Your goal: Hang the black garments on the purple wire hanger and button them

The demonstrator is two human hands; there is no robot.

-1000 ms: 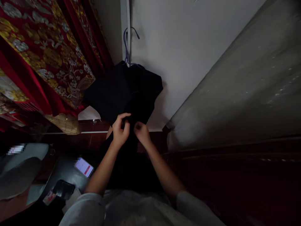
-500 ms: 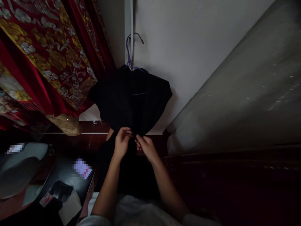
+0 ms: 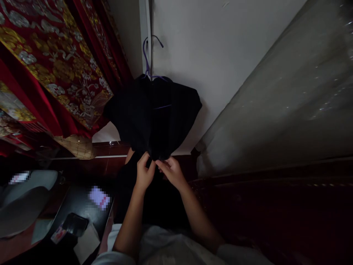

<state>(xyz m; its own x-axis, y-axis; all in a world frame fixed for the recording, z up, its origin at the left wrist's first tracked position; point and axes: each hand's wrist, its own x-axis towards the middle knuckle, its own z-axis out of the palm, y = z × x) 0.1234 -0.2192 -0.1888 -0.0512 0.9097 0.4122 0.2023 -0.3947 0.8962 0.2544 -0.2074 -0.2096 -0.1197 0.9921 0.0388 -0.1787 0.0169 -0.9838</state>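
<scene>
A black garment (image 3: 132, 114) with an open front hangs from a purple hanger (image 3: 146, 60) at the wall. Its exact kind is hard to make out in the dim light. At its lower front edge, my left hand (image 3: 145, 171) pinches the black cloth with fingers bent. Close beside it, my right hand (image 3: 171, 171) grips the same edge, thumb pointing toward the left hand. Both sets of fingertips are partly hidden by the cloth. Whether a zip or a button lies between them cannot be seen.
Red embroidered drapery (image 3: 68, 70) hangs on the left. A dark low table (image 3: 82, 198) holds a lit phone (image 3: 99, 198) and a black box-like item (image 3: 75, 224). A grey chair (image 3: 24, 206) stands at far left. Shiny grey sheeting (image 3: 261, 117) slants down the right.
My hands have come closer together, and the right fingers now reach further under the garment's edge. The cloth between them is gathered differently. The view has shifted slightly.
</scene>
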